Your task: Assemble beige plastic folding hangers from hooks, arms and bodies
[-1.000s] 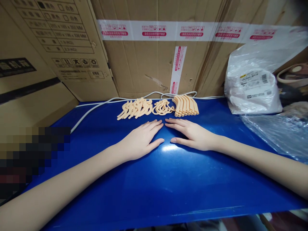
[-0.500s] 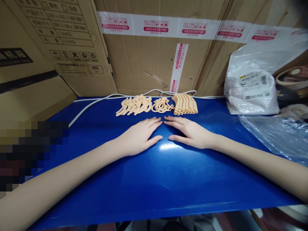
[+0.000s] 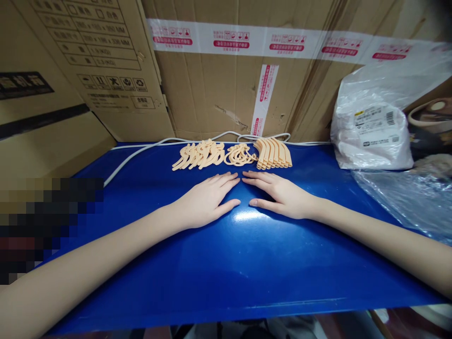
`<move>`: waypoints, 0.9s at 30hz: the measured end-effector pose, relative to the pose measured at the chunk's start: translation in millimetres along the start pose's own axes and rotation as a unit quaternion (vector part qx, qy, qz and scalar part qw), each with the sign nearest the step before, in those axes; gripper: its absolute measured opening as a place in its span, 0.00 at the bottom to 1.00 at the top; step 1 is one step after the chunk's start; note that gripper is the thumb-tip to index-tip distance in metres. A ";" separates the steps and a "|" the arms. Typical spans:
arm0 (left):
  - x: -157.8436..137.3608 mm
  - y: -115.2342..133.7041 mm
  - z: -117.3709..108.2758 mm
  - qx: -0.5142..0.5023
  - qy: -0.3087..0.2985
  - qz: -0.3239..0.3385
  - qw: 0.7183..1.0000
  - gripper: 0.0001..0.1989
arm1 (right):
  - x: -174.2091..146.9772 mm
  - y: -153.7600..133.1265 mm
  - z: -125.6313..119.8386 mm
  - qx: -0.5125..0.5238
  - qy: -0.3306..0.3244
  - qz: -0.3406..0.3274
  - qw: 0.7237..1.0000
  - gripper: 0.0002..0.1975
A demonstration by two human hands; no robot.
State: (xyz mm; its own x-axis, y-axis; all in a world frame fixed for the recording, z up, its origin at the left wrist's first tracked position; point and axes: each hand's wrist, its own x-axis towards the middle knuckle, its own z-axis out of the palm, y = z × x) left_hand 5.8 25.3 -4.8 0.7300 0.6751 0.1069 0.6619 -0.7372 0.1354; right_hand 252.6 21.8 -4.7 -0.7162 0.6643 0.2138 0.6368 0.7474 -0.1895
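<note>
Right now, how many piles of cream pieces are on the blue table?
3, in a row: left pile, beyond the left hand; middle pile; right pile, beyond the right hand. Any behind the white bag would be hidden.

A glossy blue worktop (image 3: 226, 278) spreads across the scene. At far left stands a cardboard box (image 3: 109, 101) printed with a table and handling symbols, beside a cardboard panel (image 3: 208, 89) crossed by white, red-printed packing tape (image 3: 201, 40). A white cable (image 3: 136, 151) runs along the far edge. Far right sits a plastic parcel bag (image 3: 348, 153) bearing a barcode label (image 3: 377, 126); clear plastic film (image 3: 399, 200) lies nearer.
</note>
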 end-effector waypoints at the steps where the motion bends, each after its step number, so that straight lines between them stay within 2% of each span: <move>1: 0.0 0.4 -0.4 0.002 -0.001 -0.001 1.000 0.33 | 0.1 -0.2 -0.3 -0.004 -0.003 -0.001 1.000 0.32; 5: 0.6 2.4 -3.3 0.005 -0.008 -0.002 1.000 0.32 | 1.2 -4.6 -3.1 -0.029 -0.025 -0.011 0.999 0.32; 7: 0.9 2.9 -4.5 0.006 -0.014 -0.002 1.000 0.32 | 3.8 -7.1 -7.6 -0.030 -0.016 -0.014 0.999 0.30; 10: 0.8 2.6 -5.0 0.007 -0.014 -0.001 1.000 0.32 | 12.8 -2.1 -22.8 -0.027 0.041 -0.009 0.999 0.23; 12: 0.7 1.9 -4.7 0.002 -0.008 0.001 1.000 0.31 | 22.3 10.9 -38.7 -0.046 0.088 0.021 0.995 0.22; 14: 0.5 1.2 -4.4 -0.003 -0.007 0.003 1.000 0.31 | 32.8 31.1 -56.3 -0.083 0.092 0.115 0.986 0.24; 16: 0.2 0.7 -4.3 -0.006 -0.010 0.005 1.000 0.31 | 41.8 55.0 -70.9 -0.113 0.034 0.280 0.953 0.25; 19: -0.2 0.1 -4.2 -0.006 -0.008 0.007 1.000 0.31 | 49.2 87.6 -79.9 -0.126 -0.005 0.396 0.909 0.36; 23: -0.7 -0.7 -3.4 -0.011 -0.006 0.006 1.000 0.30 | 49.6 109.8 -72.2 -0.125 -0.045 0.466 0.875 0.43; 27: -0.9 -0.8 -2.6 -0.010 -0.009 0.005 1.000 0.31 | 49.2 113.6 -64.3 -0.104 -0.068 0.472 0.873 0.45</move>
State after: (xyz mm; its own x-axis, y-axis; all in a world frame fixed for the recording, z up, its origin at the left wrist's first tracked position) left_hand 4.2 25.4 -2.4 0.7394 0.6671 0.0909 0.6514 -0.7430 0.1539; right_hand 308.1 139.4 45.9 0.1382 0.9885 -0.0619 0.9893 -0.1407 -0.0375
